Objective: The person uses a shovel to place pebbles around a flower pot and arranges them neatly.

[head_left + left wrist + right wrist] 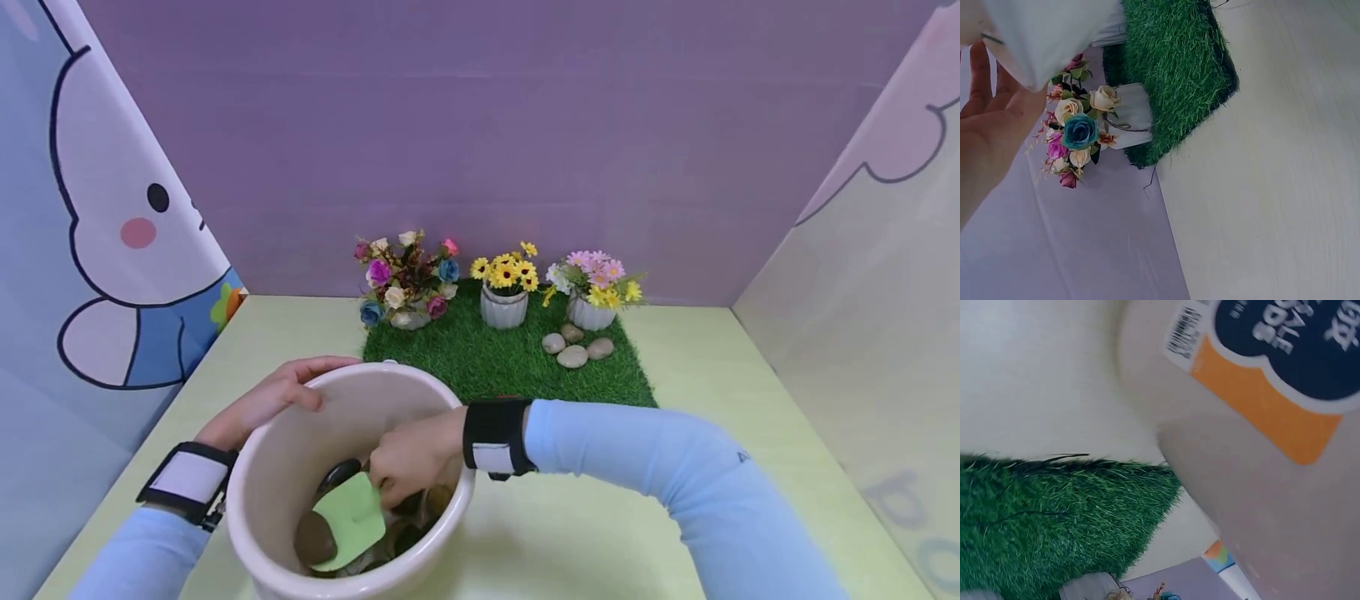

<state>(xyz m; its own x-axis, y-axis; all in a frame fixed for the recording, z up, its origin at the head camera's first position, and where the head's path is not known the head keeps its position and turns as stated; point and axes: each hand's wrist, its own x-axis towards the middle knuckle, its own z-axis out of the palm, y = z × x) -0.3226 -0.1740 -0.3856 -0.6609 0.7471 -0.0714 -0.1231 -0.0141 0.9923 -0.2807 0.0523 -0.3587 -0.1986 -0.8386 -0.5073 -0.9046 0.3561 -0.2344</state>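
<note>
A cream-white bucket (356, 408) stands tilted towards me in the head view, with dark and brown stones (405, 537) at its bottom. My left hand (281, 396) grips its left rim, thumb over the edge and fingers along the outside. Reaching over the right rim, my right hand (416, 458) is down inside the bucket and holds a light-green scoop (350, 518), its handle hidden by the fingers. A brown stone (315, 537) lies against the scoop's left edge. In the right wrist view the bucket's labelled outside (1241, 487) hides the right hand.
Behind the bucket lies a green turf mat (487, 358). On it stand pots of mixed roses (408, 283), yellow flowers (504, 292) and pink flowers (592, 287), with several pale pebbles (573, 356) in front. A purple backdrop (480, 150) rises behind the table (570, 542).
</note>
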